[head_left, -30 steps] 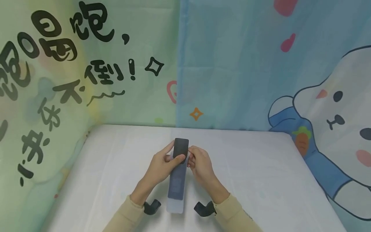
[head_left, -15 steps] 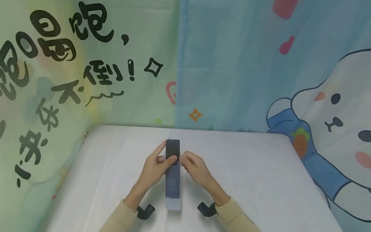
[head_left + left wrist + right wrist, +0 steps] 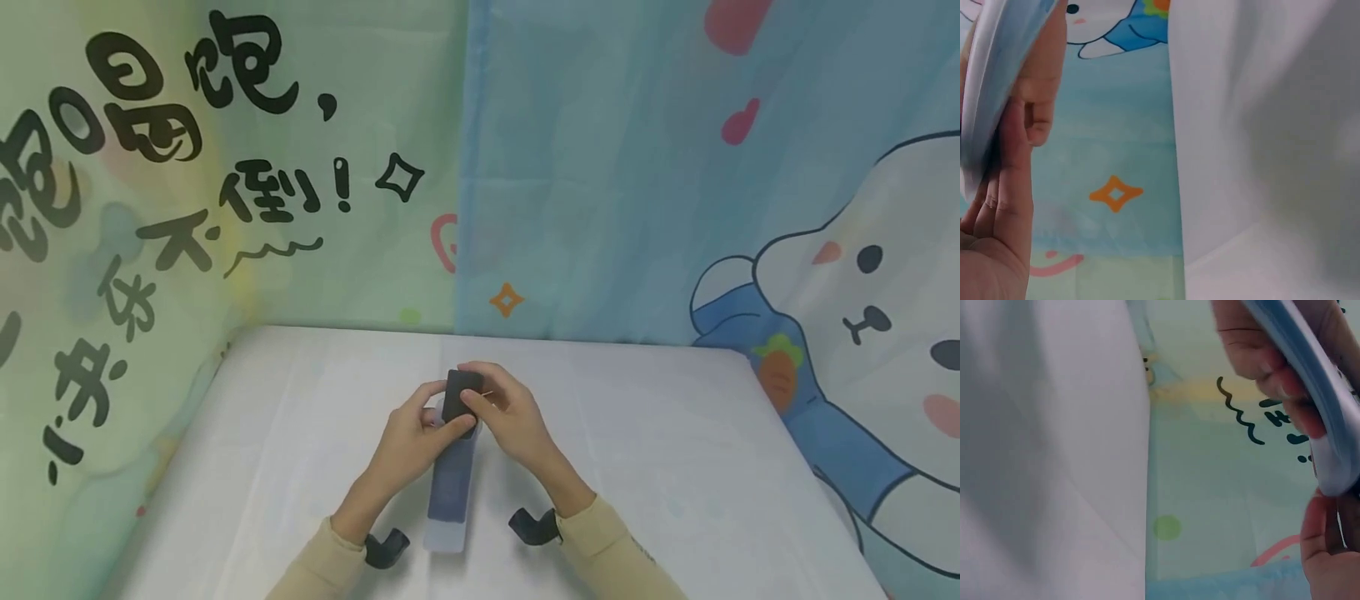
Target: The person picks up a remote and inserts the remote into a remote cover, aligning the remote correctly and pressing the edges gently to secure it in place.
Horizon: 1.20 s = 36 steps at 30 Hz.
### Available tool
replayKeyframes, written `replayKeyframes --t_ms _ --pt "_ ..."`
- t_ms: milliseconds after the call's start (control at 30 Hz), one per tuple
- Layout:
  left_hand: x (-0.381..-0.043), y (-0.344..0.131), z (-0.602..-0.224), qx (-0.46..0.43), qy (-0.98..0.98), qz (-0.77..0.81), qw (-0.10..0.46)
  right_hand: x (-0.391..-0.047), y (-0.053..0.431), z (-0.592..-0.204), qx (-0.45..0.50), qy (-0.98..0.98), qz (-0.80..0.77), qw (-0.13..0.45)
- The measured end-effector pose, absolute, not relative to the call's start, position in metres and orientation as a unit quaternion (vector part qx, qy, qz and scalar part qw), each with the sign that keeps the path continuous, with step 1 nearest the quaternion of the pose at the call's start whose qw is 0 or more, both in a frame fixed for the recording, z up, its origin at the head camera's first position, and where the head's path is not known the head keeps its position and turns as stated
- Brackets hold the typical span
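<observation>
Two hands hold one long case (image 3: 450,487), up over the middle of the white desk (image 3: 660,450). The left hand (image 3: 412,429) grips it from the left side, with the thumb on the front of the black end (image 3: 458,397). The right hand (image 3: 513,417) pinches the same black end near the top, with its thumb on the front too. The hands are close together, one on each side. The case is tilted just a little. Under the black end it is dark blue, and the bottom tip is pale. I can't tell if that tip touches the desk. Both arms have tan sleeves (image 3: 622,550). Behind is a blue cloth (image 3: 585,183) with a white bunny (image 3: 817,250) on it.
</observation>
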State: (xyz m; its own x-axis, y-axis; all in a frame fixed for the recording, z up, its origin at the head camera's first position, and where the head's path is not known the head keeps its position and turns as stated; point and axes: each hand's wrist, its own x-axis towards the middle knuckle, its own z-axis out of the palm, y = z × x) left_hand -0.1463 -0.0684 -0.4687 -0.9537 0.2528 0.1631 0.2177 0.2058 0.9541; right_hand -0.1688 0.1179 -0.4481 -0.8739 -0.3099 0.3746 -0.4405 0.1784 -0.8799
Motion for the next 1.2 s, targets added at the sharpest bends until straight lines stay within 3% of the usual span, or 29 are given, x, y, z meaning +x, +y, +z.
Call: replayKeyframes --t_ms 200,467,667,1033,1200 --pt "-0.144 -0.074 -0.475 0.123 0.771 0.625 0.027 -0.17 0.125 -0.441 0.218 -0.748 0.624 0.061" --pt "-0.148 -0.075 -0.475 0.27 0.745 0.605 0.079 -0.171 0.129 -0.437 0.236 -0.735 0.632 0.06" --pt "-0.15 -0.074 -0.472 0.317 0.711 0.621 0.089 -0.171 0.131 -0.435 0.228 -0.746 0.622 0.063" --pt "-0.147 -0.062 -0.471 0.285 0.667 0.685 0.067 -0.17 0.132 -0.425 0.266 -0.755 0.597 0.048" --pt "-0.141 -0.055 -0.466 0.252 0.661 0.706 0.03 -0.171 0.132 -0.417 0.303 -0.742 0.597 0.034"
